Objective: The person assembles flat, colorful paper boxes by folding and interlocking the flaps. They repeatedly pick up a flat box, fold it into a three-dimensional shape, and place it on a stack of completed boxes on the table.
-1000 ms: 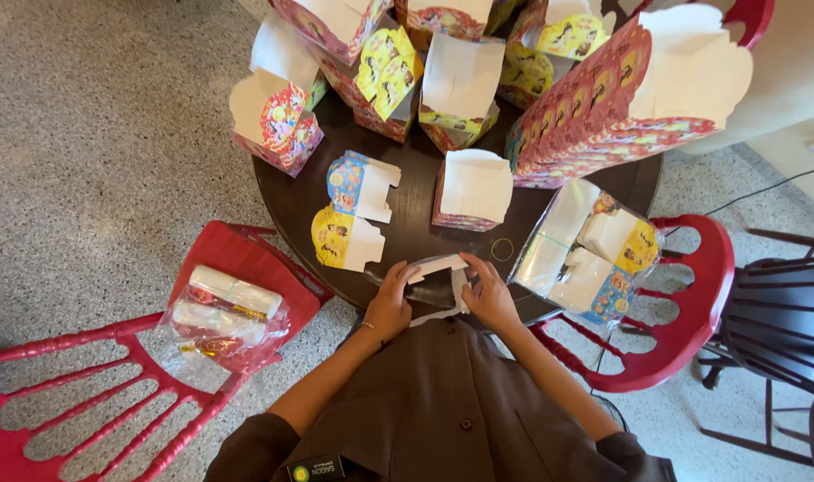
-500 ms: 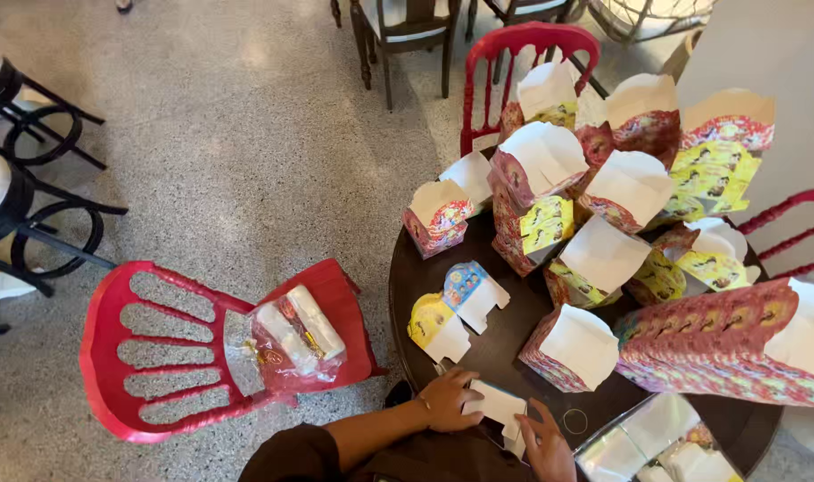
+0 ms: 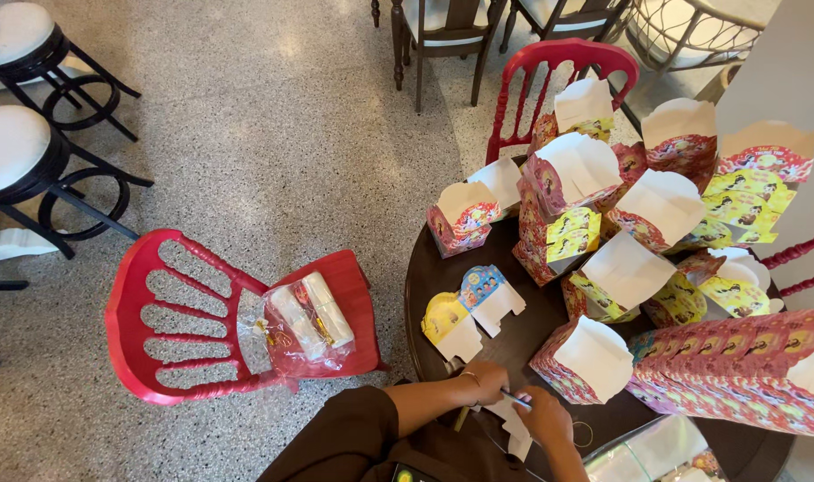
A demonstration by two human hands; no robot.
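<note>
My left hand (image 3: 483, 381) and my right hand (image 3: 544, 417) meet at the near edge of a round dark table (image 3: 425, 277). Together they grip a flat white cardboard piece (image 3: 516, 427) that hangs down between them. A thin blue-tipped object pokes out between the two hands. Just beyond my left hand lie two small unfolded cartons, one yellow (image 3: 449, 324) and one blue (image 3: 487, 293). An open pink box with a white inside (image 3: 584, 359) stands right of my hands.
Several open colourful boxes (image 3: 574, 192) crowd the table. A row of flat boxes (image 3: 737, 366) lies at the right. A clear bag (image 3: 665, 451) sits near my right arm. A red chair (image 3: 193, 321) at the left holds a plastic packet (image 3: 304, 321). Stools and more chairs stand around.
The view has swung left and back, so the table now sits at the right. My hands stay together on the white cardboard piece at the table's near edge.
</note>
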